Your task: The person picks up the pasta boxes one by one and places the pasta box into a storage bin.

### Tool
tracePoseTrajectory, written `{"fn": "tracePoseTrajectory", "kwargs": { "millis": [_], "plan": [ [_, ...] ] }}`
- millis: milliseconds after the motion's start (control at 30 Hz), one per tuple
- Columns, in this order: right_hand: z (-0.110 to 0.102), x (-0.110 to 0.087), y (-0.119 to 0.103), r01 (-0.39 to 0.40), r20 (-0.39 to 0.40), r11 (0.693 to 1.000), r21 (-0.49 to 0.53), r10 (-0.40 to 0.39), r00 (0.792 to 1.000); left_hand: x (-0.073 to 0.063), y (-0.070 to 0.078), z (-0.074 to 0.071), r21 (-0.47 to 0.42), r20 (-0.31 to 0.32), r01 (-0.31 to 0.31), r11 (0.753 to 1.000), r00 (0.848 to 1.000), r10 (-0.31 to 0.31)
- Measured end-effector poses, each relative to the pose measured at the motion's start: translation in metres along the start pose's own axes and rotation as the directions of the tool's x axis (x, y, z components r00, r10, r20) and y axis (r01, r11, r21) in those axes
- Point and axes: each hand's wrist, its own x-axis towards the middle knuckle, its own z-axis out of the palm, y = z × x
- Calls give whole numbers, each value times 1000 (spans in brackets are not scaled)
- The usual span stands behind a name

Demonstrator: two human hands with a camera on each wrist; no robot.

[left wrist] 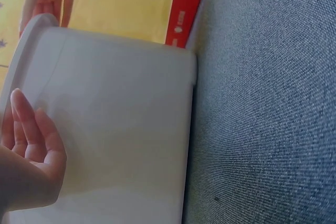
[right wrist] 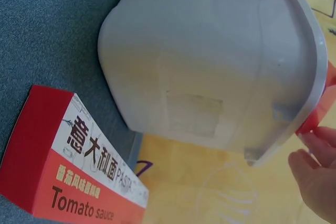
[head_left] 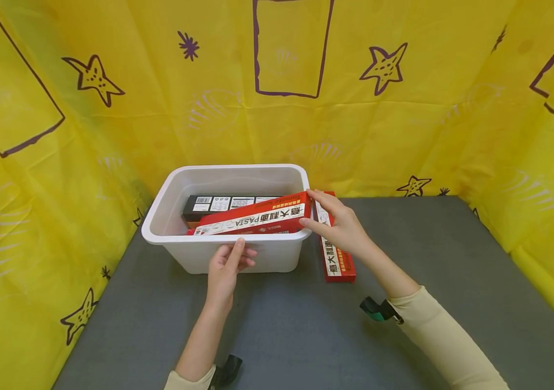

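My right hand (head_left: pixel 342 225) pinches the right end of a red pasta box (head_left: pixel 257 218), thumb on the near side and fingers at the far side. This box lies tilted inside a white plastic bin (head_left: pixel 238 254), its right end raised at the bin's right rim. Beneath it is a black box (head_left: pixel 220 203), partly hidden. At the bin's front rim, my left hand (head_left: pixel 223 268) touches the outside with its thumb, fingers loosely bent; the left wrist view shows these fingers (left wrist: pixel 34 135) beside the wall.
A second red pasta box (head_left: pixel 337 257), marked "Tomato sauce" in the right wrist view, lies on the grey tabletop (head_left: pixel 428 271) just right of the bin. Yellow patterned cloth (head_left: pixel 218 65) hangs behind and along both sides.
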Motion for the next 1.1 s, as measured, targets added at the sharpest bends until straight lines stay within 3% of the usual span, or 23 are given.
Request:
{"fn": "tracePoseTrajectory", "kwargs": {
  "millis": [333,733,1100],
  "plan": [
    [2,3,-2,41,29,998,-48,-39,999,0,0,0,-1,6,-5,1000,1000,5],
    [4,2,-2,117,42,993,-24,-115,992,-1,-1,3,-35,7,-49,998,999,49],
    [-2,-9,6,36,-4,998,-43,-36,999,1,-2,2,-21,0,-41,999,999,41]
  ]
}}
